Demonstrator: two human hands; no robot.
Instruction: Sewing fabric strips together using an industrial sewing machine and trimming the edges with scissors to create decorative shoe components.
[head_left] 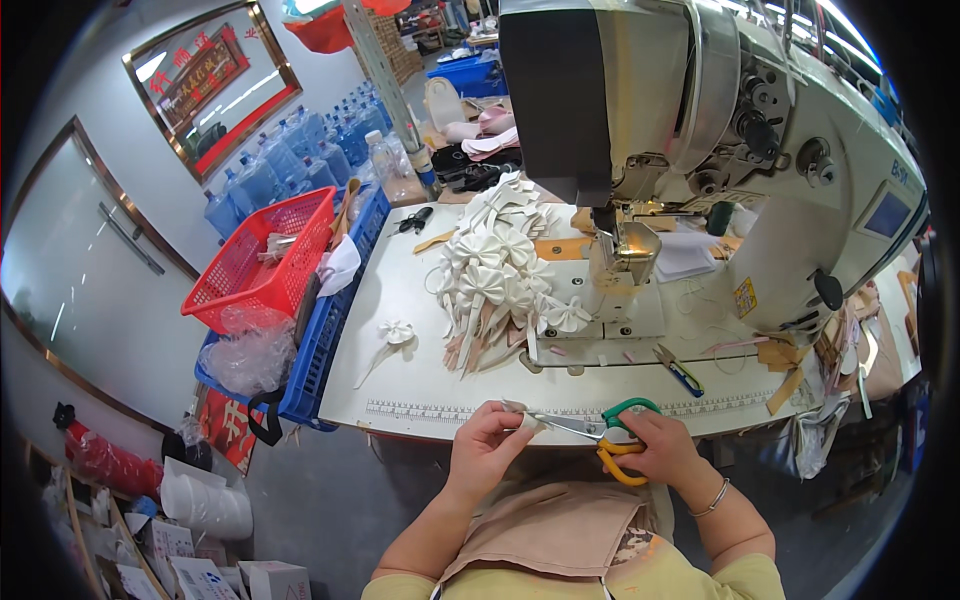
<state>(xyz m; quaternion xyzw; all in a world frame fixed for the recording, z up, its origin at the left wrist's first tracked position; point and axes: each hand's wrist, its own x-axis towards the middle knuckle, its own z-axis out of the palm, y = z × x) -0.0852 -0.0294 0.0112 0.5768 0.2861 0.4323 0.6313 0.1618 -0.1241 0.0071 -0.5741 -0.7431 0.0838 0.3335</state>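
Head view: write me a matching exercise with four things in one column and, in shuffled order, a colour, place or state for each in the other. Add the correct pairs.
Things
1. Scissors
2. Basket
3. Flower-shaped pieces
4. Snips

Descriptions
A. White, most of them heaped beside the sewing machine
B. Lying near the ruler scale, in no hand
C. Green and yellow handles, held in the right hand
D. Red, with perforated walls

Correct pairs: 1-C, 2-D, 3-A, 4-B
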